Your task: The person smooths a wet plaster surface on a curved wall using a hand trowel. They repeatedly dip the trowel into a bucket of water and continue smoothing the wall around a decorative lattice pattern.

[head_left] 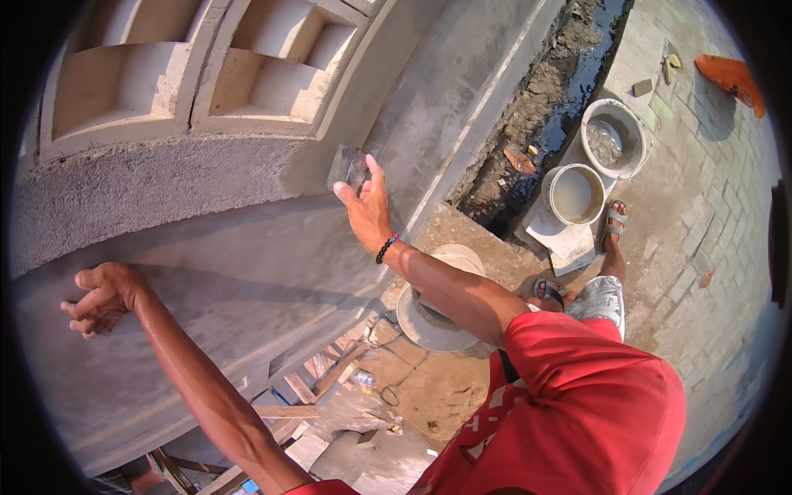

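Between the thumb and fingers of my right hand (369, 206) is a small flat, grey, roughly rectangular plate (347, 165). Its edge lies at the corner of the wall ledge, where smooth wet-looking grey plaster (318, 165) meets the block frame. A dark bead bracelet circles that wrist. My left hand (106, 299) is over the smooth grey wall face (239, 256), at the left, with loosely bent fingers apart and nothing in them. Whether it touches the wall I cannot tell. Rough, unsmoothed plaster (165, 186) runs along the ledge above it.
Decorative concrete blocks (173, 115) line the top left. At right, two buckets, one with grey liquid (573, 195) and one larger (615, 136), stand beside a muddy trench (536, 107). A round basin (429, 322) sits below my right arm. Timber pieces (285, 411) lie at the wall's foot.
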Demonstrator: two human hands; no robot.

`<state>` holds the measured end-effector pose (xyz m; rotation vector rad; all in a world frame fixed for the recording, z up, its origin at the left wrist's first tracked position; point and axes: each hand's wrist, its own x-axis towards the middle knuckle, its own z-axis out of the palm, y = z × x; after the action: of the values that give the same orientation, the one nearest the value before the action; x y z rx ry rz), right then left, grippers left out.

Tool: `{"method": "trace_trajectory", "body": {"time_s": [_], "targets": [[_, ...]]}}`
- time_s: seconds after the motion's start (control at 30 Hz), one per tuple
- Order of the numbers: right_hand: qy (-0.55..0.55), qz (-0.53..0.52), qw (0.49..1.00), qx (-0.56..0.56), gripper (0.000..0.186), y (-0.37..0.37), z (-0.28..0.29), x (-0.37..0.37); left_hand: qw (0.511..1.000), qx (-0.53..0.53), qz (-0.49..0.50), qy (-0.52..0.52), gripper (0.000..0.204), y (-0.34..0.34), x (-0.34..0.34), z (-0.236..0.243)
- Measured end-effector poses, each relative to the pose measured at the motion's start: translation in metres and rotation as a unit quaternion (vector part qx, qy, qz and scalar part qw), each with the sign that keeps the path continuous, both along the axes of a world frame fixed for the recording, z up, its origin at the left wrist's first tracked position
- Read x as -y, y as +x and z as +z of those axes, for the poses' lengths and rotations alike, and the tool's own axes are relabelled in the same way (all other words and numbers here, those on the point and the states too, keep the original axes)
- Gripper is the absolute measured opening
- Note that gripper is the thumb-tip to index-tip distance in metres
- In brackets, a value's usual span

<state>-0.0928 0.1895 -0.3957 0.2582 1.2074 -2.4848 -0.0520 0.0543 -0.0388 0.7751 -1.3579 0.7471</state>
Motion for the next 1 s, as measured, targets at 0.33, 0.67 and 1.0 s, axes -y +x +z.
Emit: {"method": "trace_trajectory", "body": {"time_s": [0.33, 0.67, 1.0], "targets": [[0.214, -0.114, 0.962, -0.122, 0.080, -0.213, -0.019, -0.071, 1.000, -0.010, 0.008, 0.006, 0.061, 0.005, 0.001, 0.002], [-0.029, -0.044, 0.998, 0.031, 0.078, -0.063, -0.002, -0.039, 0.996, 0.014, 0.078, -0.047, 0.061, 0.021, 0.026, 0.011], [0.129, -0.075, 0.988, -0.042, 0.077, -0.079, 0.008, -0.027, 0.996, 0.011, 0.082, -0.026, 0.059, 0.006, 0.015, 0.006]]}}
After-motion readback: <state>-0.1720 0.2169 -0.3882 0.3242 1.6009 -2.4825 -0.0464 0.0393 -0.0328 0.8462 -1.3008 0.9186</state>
